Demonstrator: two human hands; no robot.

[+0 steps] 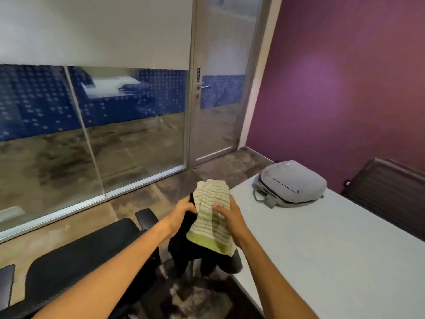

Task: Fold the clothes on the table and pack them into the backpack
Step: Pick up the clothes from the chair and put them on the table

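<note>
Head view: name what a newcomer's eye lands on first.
The striped cloth stands out at centre, held up off the table's near-left corner by the left hand and right hand, over a dark garment. Next comes the grey backpack, lying on the white table by the purple wall.

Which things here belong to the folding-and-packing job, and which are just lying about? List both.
Job:
striped cloth, pinched by the right hand
dark garment, gripped by the left hand
grey backpack, lying on the table

Lying about:
black office chair
dark chair at the purple wall
glass door
</note>
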